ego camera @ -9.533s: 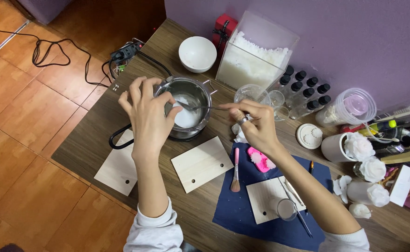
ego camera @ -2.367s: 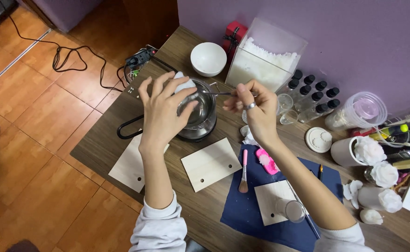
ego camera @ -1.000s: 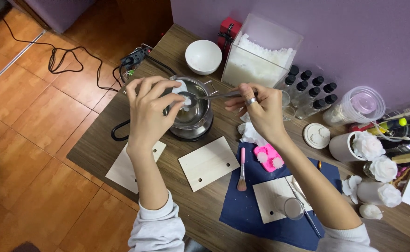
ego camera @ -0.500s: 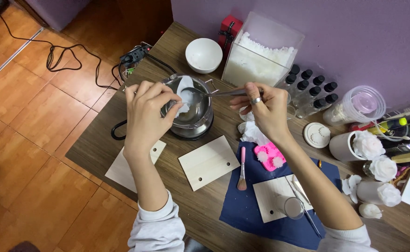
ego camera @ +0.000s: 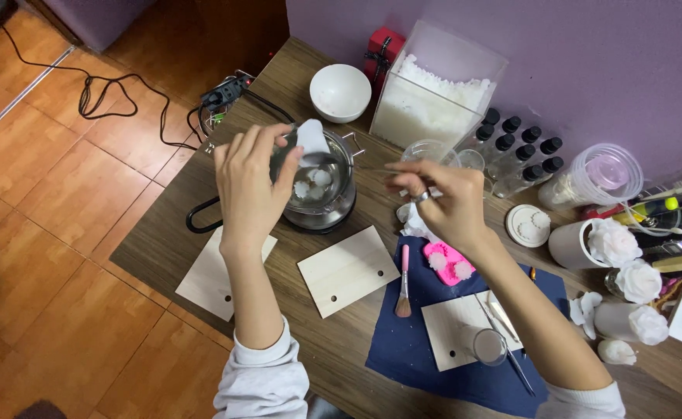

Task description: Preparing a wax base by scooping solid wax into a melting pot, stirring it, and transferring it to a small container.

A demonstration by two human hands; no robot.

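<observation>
Nearest me, on the wooden surface [ego camera: 162, 233], lie three pale boards, each with a small hole: one [ego camera: 213, 275] at the left edge, one [ego camera: 348, 270] in the middle, and one [ego camera: 459, 332] on the dark blue cloth [ego camera: 403, 353]. The cloth also carries one pink-handled brush [ego camera: 403, 281], one pink mould [ego camera: 448, 263] and one small glass [ego camera: 488, 346]. Beyond them, the left hand [ego camera: 254, 185] pinches one white piece [ego camera: 310, 140] in a closed grip, over the rim of the single metal pot [ego camera: 321, 186], where a few white lumps lie. The right hand [ego camera: 442, 203] has its grip closed on a thin metal tool [ego camera: 372, 171] that reaches toward the pot. Farther back stand one white bowl [ego camera: 340, 91], one clear box of white flakes [ego camera: 434, 89] and about eight small dark-capped bottles [ego camera: 521, 151]; at the right, four white roses [ego camera: 612, 242].
</observation>
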